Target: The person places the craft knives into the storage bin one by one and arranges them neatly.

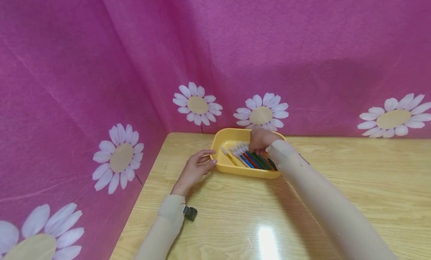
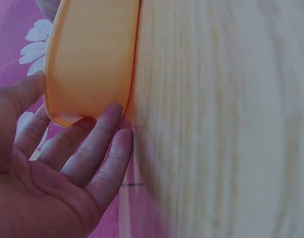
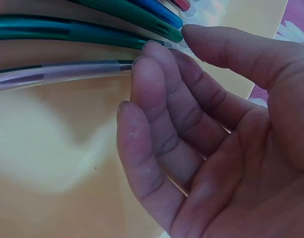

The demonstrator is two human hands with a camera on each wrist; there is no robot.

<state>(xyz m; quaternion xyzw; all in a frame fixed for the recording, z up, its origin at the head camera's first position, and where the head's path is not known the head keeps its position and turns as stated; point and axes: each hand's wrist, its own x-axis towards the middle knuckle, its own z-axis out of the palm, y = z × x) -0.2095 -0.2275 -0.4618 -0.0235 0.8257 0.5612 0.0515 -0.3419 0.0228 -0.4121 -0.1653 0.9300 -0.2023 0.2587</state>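
A shallow yellow plastic tray stands at the back of the table. Side by side inside lie several slim metal craft knives in yellow, blue, red and green, with pale caps. My left hand touches the tray's left end, fingertips against its outer wall and thumb at the rim in the left wrist view. Down inside the right part of the tray is my right hand. Its bent fingers and thumb meet the capped ends of a green craft knife and a silvery one, with a gap between thumb and fingers.
Pale wood-grain table surrounds the tray. A pink cloth printed with large white daisies hangs along the back and the left side, close behind the tray. A small black device sits at the left wrist.
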